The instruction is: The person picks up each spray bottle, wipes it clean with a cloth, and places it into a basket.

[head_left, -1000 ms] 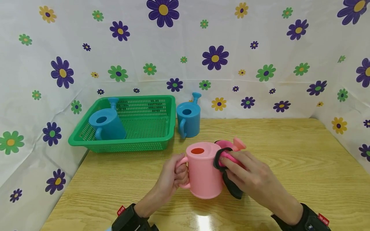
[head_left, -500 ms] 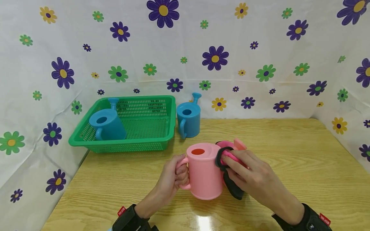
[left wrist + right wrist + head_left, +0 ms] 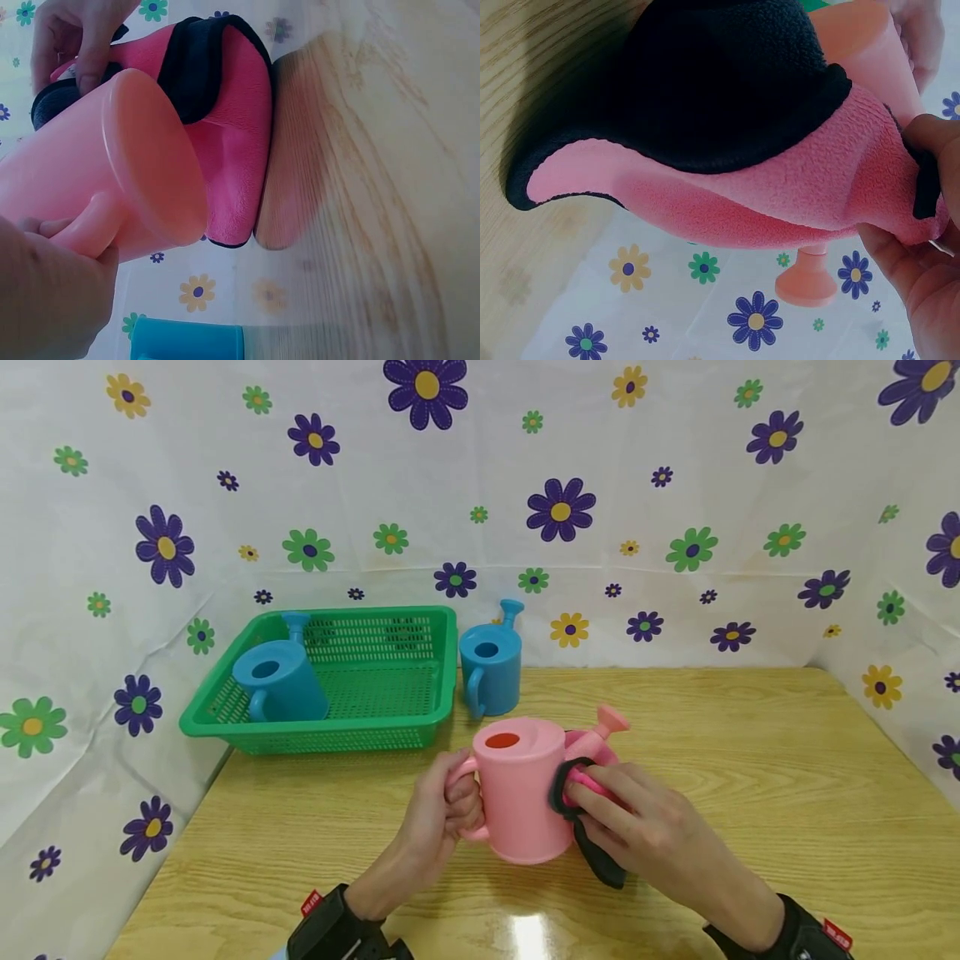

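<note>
My left hand (image 3: 442,806) grips the handle of a pink watering can (image 3: 525,802), which is held above the table with its spout toward the right. In my right hand (image 3: 652,822) is a bunched cloth, pink on one face and dark grey on the other, with a black edge. The cloth (image 3: 780,180) is pressed to the can's spout side, below the spout. Its lower part hangs down loose, as the left wrist view also shows. Part of the can's right side is hidden behind the cloth and fingers.
A green basket (image 3: 337,739) at the back left holds a blue watering can (image 3: 281,685). Right beside the basket, a second blue watering can (image 3: 491,672) stands on the wooden table (image 3: 750,777). Behind hangs a white flowered sheet (image 3: 480,460).
The pink watering can has risen slightly and shifted left with my left hand. More of its spout now shows above the cloth, and my right hand has moved slightly left and down.
</note>
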`<action>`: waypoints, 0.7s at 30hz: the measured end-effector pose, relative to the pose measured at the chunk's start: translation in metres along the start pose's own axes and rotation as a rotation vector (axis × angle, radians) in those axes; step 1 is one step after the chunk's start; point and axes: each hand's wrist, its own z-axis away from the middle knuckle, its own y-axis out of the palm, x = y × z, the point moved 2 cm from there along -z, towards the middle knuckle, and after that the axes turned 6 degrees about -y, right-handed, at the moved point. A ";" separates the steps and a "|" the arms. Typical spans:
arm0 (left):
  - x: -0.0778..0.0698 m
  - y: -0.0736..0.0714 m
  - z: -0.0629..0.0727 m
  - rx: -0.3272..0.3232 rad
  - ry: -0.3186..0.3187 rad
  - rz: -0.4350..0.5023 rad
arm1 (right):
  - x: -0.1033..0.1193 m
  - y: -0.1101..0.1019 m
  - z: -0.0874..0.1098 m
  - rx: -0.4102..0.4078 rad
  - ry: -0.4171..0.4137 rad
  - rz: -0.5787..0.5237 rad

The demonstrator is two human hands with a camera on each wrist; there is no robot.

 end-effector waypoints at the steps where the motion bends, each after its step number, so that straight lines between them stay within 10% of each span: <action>1: -0.001 0.000 0.000 -0.008 0.005 0.014 | 0.000 0.001 0.000 0.006 -0.010 -0.001; 21: -0.013 -0.009 0.000 -0.056 0.119 0.159 | 0.007 0.008 0.000 0.024 -0.100 0.007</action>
